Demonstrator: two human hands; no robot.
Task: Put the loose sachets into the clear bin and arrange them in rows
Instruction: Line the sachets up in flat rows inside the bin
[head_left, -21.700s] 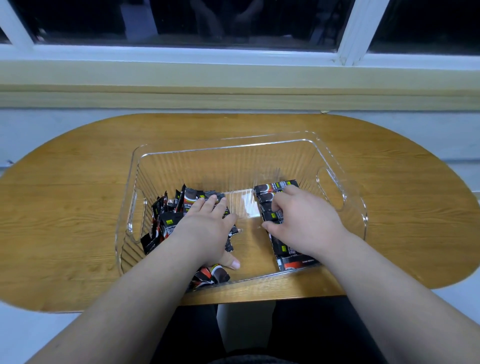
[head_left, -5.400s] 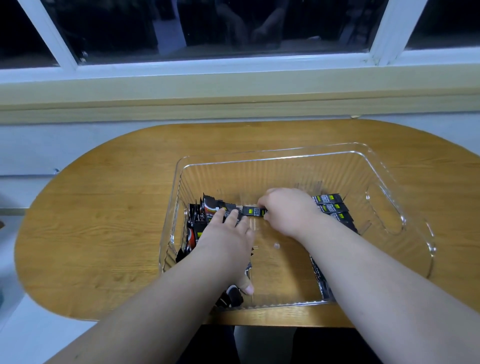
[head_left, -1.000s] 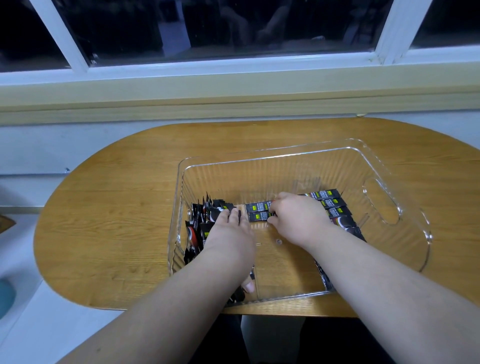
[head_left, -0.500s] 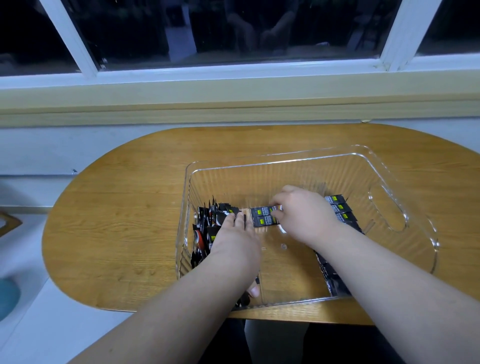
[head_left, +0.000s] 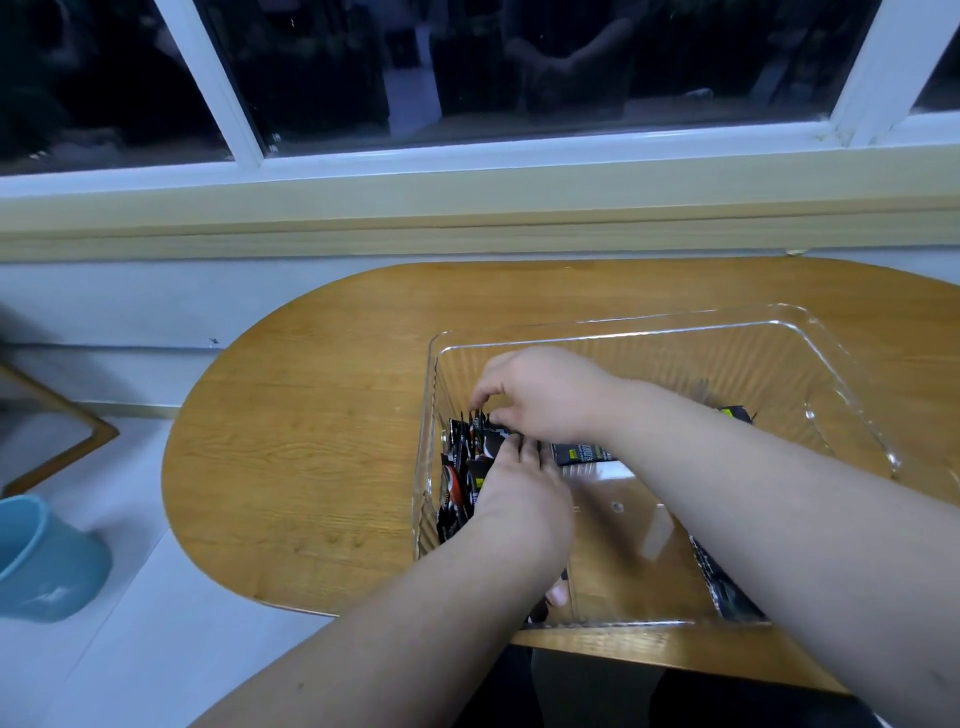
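- Leaning both bare forearms over the near wall of the clear bin (head_left: 623, 621), set on an oval wooden table (head_left: 311, 441).
- Spotting a blue cup (head_left: 47, 561) low at the left, off the table.
- Glimpsing a dark row of sachets (head_left: 727, 592) along the bin's right side, mostly hidden under the right forearm.
- Pressing the left hand (head_left: 519, 499) palm down on the jumbled pile of sachets (head_left: 457, 493) at the bin's left end, fingers straight and gripping nothing.
- Finding flat sachets (head_left: 582, 453) with yellow labels on the bin floor, just right of the left fingertips; cannot tell how many.
- Reaching the right hand (head_left: 545, 400) across to the far end of that pile, thumb and forefinger curled, pinching the top edges of upright sachets (head_left: 475, 423) there.
- Looking past the table's far edge to a pale window sill (head_left: 467, 208) and a dark window (head_left: 467, 78) with white bars.
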